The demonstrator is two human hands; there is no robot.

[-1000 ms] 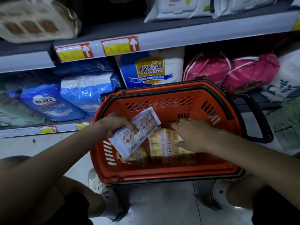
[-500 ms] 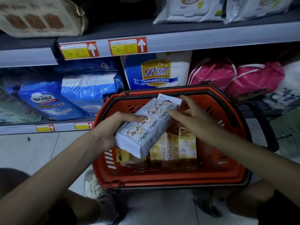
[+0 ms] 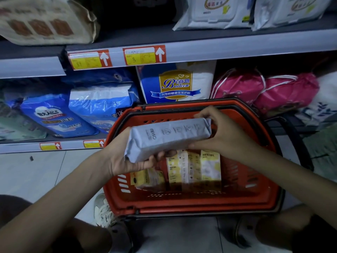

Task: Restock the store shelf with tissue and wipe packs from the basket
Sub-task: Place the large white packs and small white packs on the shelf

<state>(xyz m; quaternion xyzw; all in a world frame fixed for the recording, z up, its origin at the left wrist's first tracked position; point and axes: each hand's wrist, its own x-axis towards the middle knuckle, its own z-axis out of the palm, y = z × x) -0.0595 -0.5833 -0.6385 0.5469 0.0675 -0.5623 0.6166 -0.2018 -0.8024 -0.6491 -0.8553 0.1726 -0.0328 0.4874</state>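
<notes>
Holding a long grey pack [image 3: 169, 137] crosswise above the open top of a red basket [image 3: 182, 204], clear of the goods inside. Gripped at the lower left end by the left hand [image 3: 125, 161], with fingers curled under the folded wrap. Clasped at the upper right end by the right hand [image 3: 228, 137], with fingers and thumb closed round that end. Wrapped in smooth matte film, brick-shaped, with folded ends and faint printing along the face, too pale to read beyond a short brand word.

Noted on the basket: slotted hard plastic walls, a black rim band, and a black handle [image 3: 299, 143] at the right side. Standing upright inside, side by side: several glossy, box-shaped yellow-and-white packs [image 3: 193, 170], tops partly hidden by the grey pack, count uncertain.

Noted behind: a grey metal shelf edge [image 3: 237, 50] with red-and-yellow price tags [image 3: 144, 55], figures mostly blurred. Below it: soft, crinkled blue bags [image 3: 54, 115] and pink drawstring bags [image 3: 264, 90], the latter partly hidden by the basket rim. Cut off at the top edge: white wipe packs [image 3: 215, 13]. Pale floor tiles [image 3: 36, 176] at left, and a pale shoe [image 3: 104, 210] at the basket corner, half hidden.
</notes>
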